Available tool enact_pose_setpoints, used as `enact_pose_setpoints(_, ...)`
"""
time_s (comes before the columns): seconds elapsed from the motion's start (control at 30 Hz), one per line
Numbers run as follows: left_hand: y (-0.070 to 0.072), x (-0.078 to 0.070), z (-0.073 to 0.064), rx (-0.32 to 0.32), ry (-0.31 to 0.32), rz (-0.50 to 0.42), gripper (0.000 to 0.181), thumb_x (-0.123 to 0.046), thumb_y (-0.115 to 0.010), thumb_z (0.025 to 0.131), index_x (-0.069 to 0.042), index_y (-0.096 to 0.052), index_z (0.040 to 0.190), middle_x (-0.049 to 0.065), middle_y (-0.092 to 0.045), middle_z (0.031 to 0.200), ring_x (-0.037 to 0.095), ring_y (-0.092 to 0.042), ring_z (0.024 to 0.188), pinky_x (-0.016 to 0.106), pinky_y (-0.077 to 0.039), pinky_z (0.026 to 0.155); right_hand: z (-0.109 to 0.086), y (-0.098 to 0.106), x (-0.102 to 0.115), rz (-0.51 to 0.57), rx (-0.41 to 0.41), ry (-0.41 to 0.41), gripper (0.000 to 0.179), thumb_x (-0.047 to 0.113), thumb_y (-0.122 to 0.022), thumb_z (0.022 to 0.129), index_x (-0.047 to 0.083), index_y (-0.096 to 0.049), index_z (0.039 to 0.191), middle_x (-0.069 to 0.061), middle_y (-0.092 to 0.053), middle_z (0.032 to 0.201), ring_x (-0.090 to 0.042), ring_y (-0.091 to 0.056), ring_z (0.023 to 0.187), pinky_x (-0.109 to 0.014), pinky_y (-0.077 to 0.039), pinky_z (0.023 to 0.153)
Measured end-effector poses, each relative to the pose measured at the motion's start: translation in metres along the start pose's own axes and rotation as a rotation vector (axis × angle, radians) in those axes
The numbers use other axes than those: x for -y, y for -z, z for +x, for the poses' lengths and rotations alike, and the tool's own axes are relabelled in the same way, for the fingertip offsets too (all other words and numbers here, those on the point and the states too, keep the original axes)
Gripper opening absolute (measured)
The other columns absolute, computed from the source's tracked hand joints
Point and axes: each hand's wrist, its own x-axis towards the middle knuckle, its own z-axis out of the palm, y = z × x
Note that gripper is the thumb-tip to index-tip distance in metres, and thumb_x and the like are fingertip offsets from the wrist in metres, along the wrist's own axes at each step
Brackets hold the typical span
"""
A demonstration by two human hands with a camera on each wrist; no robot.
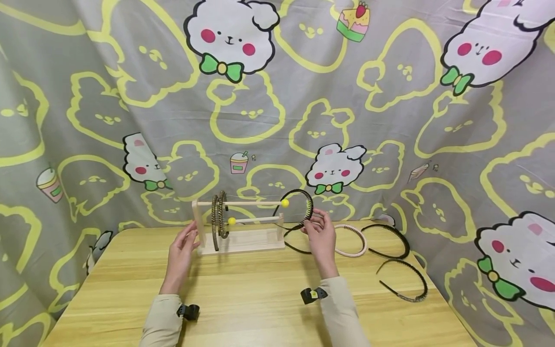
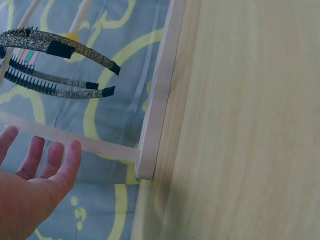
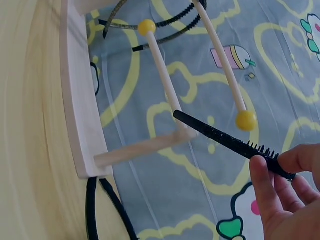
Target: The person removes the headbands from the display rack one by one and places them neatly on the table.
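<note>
A pale wooden stand (image 1: 251,242) has two rods ending in yellow balls. Several patterned, toothed headbands (image 1: 223,212) hang on its upper rod near the left post. My right hand (image 1: 322,236) pinches a black toothed headband (image 3: 220,137) between thumb and fingers. In the right wrist view, one end of that headband reaches toward the stand, and the upper rod's yellow ball (image 3: 246,120) is just above it. My left hand (image 1: 181,250) is at the stand's left post (image 2: 100,147), fingertips right at the wood and fingers only slightly bent.
To the right on the wooden table (image 1: 256,299) lie a pink headband (image 1: 364,237), a black headband (image 1: 406,246) and a thin dark one (image 1: 424,289). Another black headband (image 1: 297,249) lies beside the stand's right end. A patterned curtain (image 1: 277,115) hangs behind the table.
</note>
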Motion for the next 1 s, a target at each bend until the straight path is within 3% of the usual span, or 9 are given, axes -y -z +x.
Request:
enact_pose_setpoints(0.23, 0.000, 0.000, -0.001, 0.001, 0.007, 0.008, 0.051, -0.037, -0.041, 0.104, -0.015, -0.038, 0.150, 0.007, -0.038, 0.152, 0.025, -0.043, 0.132, 0.020, -0.050, 0.099, -0.001, 0.014, -0.001, 0.046, -0.017, -0.021, 0.041, -0.006, -0.062, 0.089, 0.008, -0.053, 0.127, -0.015, -0.057, 0.105, -0.035, -0.063, 0.101, -0.038, -0.061, 0.083)
enact_pose_setpoints(0.33, 0.000, 0.001, -0.001, -0.003, 0.009, 0.011, 0.051, -0.037, -0.041, 0.104, -0.015, -0.039, 0.150, 0.007, -0.038, 0.152, 0.025, -0.043, 0.131, 0.020, -0.050, 0.099, -0.004, 0.022, -0.003, 0.061, -0.017, -0.025, 0.042, -0.006, -0.061, 0.090, 0.008, -0.052, 0.129, -0.017, -0.056, 0.107, -0.031, -0.063, 0.099, -0.042, -0.059, 0.087)
enact_pose_setpoints(0.5, -0.001, 0.002, 0.001, -0.012, 0.007, 0.001, 0.050, -0.036, -0.042, 0.104, -0.014, -0.040, 0.149, 0.007, -0.039, 0.151, 0.022, -0.044, 0.130, 0.019, -0.050, 0.098, -0.011, 0.040, -0.003, 0.071, -0.035, -0.040, 0.043, -0.006, -0.061, 0.091, 0.006, -0.050, 0.131, -0.017, -0.054, 0.108, -0.021, -0.065, 0.091, -0.038, -0.060, 0.086)
enact_pose_setpoints(0.77, -0.002, 0.004, 0.002, -0.017, -0.016, 0.005, 0.051, -0.035, -0.044, 0.104, -0.010, -0.040, 0.149, 0.013, -0.039, 0.150, 0.014, -0.049, 0.124, 0.021, -0.051, 0.097, -0.021, 0.077, -0.001, 0.072, -0.084, -0.055, 0.044, -0.006, -0.060, 0.092, 0.004, -0.046, 0.133, -0.014, -0.054, 0.107, -0.017, -0.066, 0.087, -0.037, -0.060, 0.085)
enact_pose_setpoints(1.0, -0.002, 0.004, 0.001, -0.026, -0.005, 0.012, 0.051, -0.035, -0.045, 0.104, -0.011, -0.041, 0.149, 0.012, -0.040, 0.151, 0.009, -0.049, 0.122, 0.020, -0.052, 0.096, -0.032, 0.112, -0.001, 0.079, -0.124, -0.103, 0.045, -0.004, -0.060, 0.093, 0.004, -0.044, 0.134, -0.006, -0.054, 0.103, -0.010, -0.065, 0.083, -0.031, -0.060, 0.085)
